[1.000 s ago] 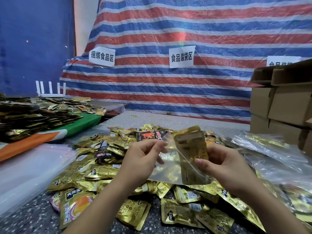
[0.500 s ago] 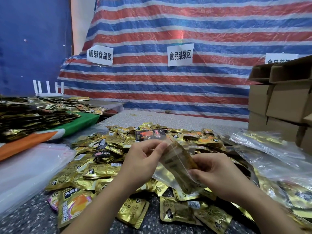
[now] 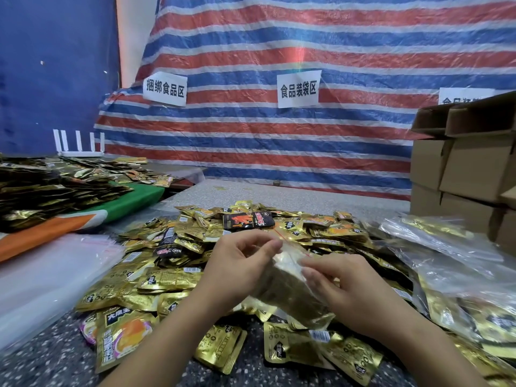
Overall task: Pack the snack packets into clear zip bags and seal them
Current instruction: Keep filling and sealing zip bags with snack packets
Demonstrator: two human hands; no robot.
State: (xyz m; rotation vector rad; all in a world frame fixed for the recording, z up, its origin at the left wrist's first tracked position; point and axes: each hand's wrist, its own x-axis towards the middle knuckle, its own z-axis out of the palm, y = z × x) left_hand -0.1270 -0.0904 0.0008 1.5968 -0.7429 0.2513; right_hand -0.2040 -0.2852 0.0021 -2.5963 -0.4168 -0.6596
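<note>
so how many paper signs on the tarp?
3. Left sign above the side table, middle sign straight ahead, right sign partly hidden behind the boxes. More may lie outside the frame.

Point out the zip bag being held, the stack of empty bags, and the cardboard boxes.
zip bag (image 3: 290,286), head view, on its clear side between the hands.
empty bags (image 3: 47,277), head view, on the stack's top sheet.
cardboard boxes (image 3: 472,169), head view, on a box's front face.

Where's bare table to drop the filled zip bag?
Two patches: the speckled strip between the packet pile and striped tarp, left of the cardboard boxes; and the dark near edge below the empty bag stack. Centre and right are crowded: loose packets, filled bags.
</note>
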